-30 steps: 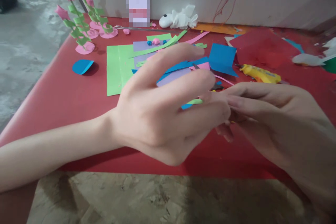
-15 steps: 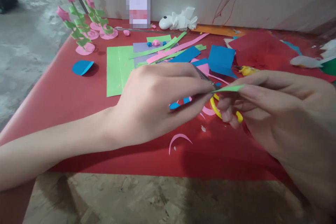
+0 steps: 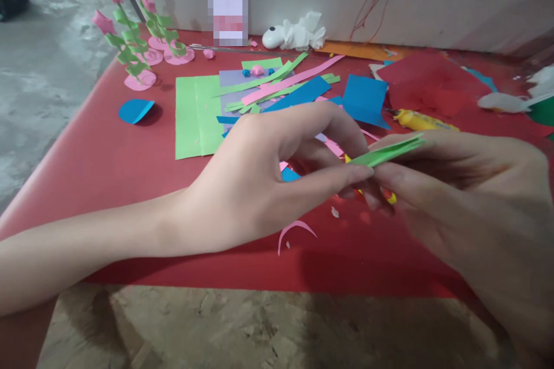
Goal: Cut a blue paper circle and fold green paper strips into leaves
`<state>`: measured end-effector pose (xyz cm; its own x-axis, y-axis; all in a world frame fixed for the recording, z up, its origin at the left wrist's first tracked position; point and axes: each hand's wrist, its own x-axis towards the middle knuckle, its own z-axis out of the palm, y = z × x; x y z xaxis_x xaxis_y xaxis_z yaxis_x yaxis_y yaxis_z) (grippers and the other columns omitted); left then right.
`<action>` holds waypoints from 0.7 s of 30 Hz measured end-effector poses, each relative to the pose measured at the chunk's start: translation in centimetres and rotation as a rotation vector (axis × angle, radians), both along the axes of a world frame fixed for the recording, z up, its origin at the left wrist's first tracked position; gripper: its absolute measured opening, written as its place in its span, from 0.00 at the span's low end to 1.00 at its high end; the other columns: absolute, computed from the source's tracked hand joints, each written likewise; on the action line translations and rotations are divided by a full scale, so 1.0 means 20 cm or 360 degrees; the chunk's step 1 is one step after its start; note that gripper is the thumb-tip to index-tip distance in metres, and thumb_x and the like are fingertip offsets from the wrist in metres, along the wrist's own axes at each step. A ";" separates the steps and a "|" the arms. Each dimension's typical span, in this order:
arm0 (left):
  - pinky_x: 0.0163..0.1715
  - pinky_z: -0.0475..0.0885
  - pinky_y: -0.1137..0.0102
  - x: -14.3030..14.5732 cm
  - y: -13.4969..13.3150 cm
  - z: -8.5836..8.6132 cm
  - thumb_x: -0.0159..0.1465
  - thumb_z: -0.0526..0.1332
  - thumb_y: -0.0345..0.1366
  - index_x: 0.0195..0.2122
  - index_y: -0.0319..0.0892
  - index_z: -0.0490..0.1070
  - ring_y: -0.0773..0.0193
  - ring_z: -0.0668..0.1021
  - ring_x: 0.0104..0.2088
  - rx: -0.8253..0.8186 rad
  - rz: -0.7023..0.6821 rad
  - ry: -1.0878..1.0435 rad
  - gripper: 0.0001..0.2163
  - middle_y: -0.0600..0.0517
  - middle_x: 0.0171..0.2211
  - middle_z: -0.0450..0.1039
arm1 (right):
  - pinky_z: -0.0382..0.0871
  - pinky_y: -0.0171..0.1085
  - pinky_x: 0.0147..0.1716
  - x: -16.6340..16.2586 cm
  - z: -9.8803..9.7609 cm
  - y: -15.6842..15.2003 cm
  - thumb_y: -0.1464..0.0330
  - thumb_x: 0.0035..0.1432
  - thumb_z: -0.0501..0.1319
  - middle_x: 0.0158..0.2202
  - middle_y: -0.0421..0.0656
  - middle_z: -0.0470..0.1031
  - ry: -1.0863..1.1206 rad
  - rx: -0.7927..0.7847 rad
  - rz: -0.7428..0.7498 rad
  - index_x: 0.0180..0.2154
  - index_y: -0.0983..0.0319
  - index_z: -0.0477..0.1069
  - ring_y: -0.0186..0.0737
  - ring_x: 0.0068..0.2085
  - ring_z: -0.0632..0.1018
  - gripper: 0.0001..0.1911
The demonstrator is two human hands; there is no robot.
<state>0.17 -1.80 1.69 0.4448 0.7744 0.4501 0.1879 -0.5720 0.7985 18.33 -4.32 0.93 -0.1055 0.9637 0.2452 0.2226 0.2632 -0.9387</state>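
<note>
My left hand (image 3: 268, 179) and my right hand (image 3: 459, 196) meet over the red table (image 3: 108, 161). Between their fingertips is a folded green paper strip (image 3: 389, 151); both hands pinch it, the left at its near end, the right along its far part. Below the fingers lie yellow-handled scissors (image 3: 389, 196), mostly hidden by the hands. A curled pink paper sliver (image 3: 296, 228) lies on the table just under my left hand.
Green sheet (image 3: 194, 115), blue paper pieces (image 3: 366, 98), pink and green strips litter the middle. Pink paper flowers with green stems (image 3: 130, 40) stand at the back left, a blue disc (image 3: 135, 109) nearby. A yellow glue tube (image 3: 422, 121), dark red paper (image 3: 433, 83) and white tissue (image 3: 298, 31) lie behind.
My left hand has gone from spread fingers to a pinch. The green strip has come further into view between both hands and is now tilted up to the right.
</note>
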 end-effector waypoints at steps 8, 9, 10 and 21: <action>0.18 0.71 0.84 0.01 0.01 0.03 0.59 0.63 0.27 0.25 0.40 0.67 0.76 0.77 0.19 -0.0458 -0.0181 -0.0013 0.07 0.62 0.20 0.75 | 0.66 0.23 0.17 0.01 -0.01 -0.01 0.71 0.54 0.64 0.24 0.32 0.75 -0.0164 0.0101 0.0002 0.28 0.51 0.78 0.25 0.23 0.72 0.08; 0.18 0.71 0.83 0.01 0.01 0.03 0.60 0.63 0.28 0.25 0.40 0.67 0.76 0.77 0.19 -0.0444 -0.0187 0.0002 0.07 0.62 0.20 0.75 | 0.66 0.23 0.18 0.00 -0.01 -0.01 0.72 0.53 0.64 0.24 0.32 0.75 -0.0183 0.0109 -0.0029 0.27 0.52 0.77 0.24 0.23 0.72 0.08; 0.18 0.71 0.83 0.01 0.01 0.02 0.60 0.63 0.28 0.26 0.40 0.67 0.76 0.77 0.19 -0.0412 -0.0185 0.0016 0.07 0.62 0.20 0.75 | 0.66 0.23 0.18 0.00 -0.01 -0.01 0.73 0.53 0.64 0.24 0.32 0.75 -0.0191 0.0111 -0.0053 0.26 0.53 0.77 0.24 0.23 0.71 0.08; 0.59 0.72 0.68 -0.01 0.03 -0.05 0.64 0.60 0.31 0.48 0.43 0.73 0.61 0.74 0.57 0.0086 -0.0454 -0.0007 0.12 0.56 0.54 0.73 | 0.65 0.26 0.12 -0.02 0.01 -0.03 0.76 0.47 0.62 0.19 0.31 0.72 0.0252 -0.0127 -0.0263 0.22 0.55 0.72 0.26 0.17 0.70 0.09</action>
<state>0.04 -1.11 0.69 0.6390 0.5931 0.4898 0.0097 -0.6429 0.7659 17.88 -4.86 1.17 0.0890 0.9816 0.1687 0.1050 0.1592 -0.9816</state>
